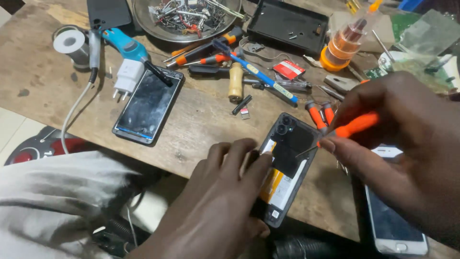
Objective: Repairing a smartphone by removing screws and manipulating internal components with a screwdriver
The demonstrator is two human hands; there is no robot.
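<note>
Left hand (218, 201): pressed down on the opened phone (287, 168), fingers (262, 163) bent over its left edge and gripping the frame, pinning it to the worktop (206, 120).
Right hand (407, 144): coming in from the right, fingers pinched tight round the orange handle of a small screwdriver (347, 130).
Screwdriver tip: thin metal shaft angled down and left, its point right at the phone's dark inner cover, near the right edge.
Opened phone: back cover off, lying near the front edge of the worktop between the two hands, camera lenses at the top, yellow and white battery showing below the black plate.
Second phone (148, 105): intact with a dark scuffed screen, flat on the worktop well to the left, a white charger plug (127, 76) just beside its top corner.
White phone (393, 225): face up at lower right, partly under the right wrist.
Behind the action: a blue-handled tool (261, 74) and orange screwdrivers (206, 53) scattered about, a metal bowl (187, 17) full of small parts, a black tray (287, 24), a solder spool (69, 42) far left.
Lap: pale cloth (52, 196) at lower left.
</note>
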